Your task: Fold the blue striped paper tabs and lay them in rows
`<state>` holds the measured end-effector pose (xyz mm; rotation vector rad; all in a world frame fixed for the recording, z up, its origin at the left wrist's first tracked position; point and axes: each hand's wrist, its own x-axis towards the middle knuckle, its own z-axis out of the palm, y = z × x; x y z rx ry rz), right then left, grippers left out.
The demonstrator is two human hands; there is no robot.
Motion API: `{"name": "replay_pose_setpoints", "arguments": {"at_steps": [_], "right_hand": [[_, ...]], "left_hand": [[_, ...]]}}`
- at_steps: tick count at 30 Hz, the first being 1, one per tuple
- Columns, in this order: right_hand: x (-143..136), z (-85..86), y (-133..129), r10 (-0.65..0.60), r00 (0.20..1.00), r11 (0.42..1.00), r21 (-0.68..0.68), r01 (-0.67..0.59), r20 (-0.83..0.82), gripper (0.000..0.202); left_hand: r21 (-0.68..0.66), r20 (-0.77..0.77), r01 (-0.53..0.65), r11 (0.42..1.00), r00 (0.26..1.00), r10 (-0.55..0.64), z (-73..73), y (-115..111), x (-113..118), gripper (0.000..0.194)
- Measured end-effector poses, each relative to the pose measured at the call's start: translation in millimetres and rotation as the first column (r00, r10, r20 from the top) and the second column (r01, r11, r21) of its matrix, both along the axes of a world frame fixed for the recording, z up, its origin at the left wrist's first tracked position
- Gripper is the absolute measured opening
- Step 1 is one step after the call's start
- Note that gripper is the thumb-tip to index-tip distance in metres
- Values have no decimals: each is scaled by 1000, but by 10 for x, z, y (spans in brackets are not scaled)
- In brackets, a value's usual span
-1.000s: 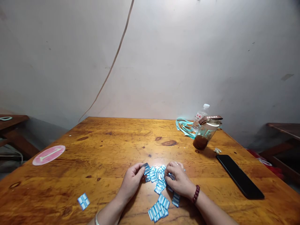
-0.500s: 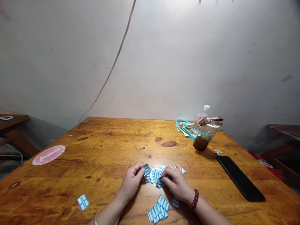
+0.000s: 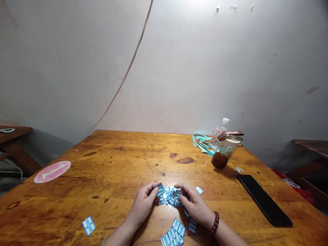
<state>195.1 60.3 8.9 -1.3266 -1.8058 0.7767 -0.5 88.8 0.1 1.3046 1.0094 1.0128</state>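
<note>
The left hand [image 3: 144,202] clamps its grip on a card [image 3: 160,190]; the right hand [image 3: 195,202] holds its grip apart at the pile [image 3: 169,197].

The only view is from a camera worn on the person's head, facing forward and down across the wooden surface [image 3: 133,160] to the wall [image 3: 179,68] behind. The near edge falls outside the frame, while both forearms enter from below, close to the lens

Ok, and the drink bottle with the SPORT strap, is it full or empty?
Partly full: the bottle shows something dark brown at the bottom, with see-through wall above it.
</note>
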Motion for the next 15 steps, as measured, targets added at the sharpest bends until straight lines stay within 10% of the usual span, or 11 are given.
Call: {"name": "replay_pose_setpoints", "arguments": {"at_steps": [7,15], "right_hand": [[-192,197,-187,26,994,999,-32,-30,-109,16],[-294,-43,-190,-63,988,998,-27,60,-144,6]], "left_hand": [[68,-80,71,995,995,-66,117,-142,82,21],[10,-106,138,990,985,-137,113,-191,129,19]]}}
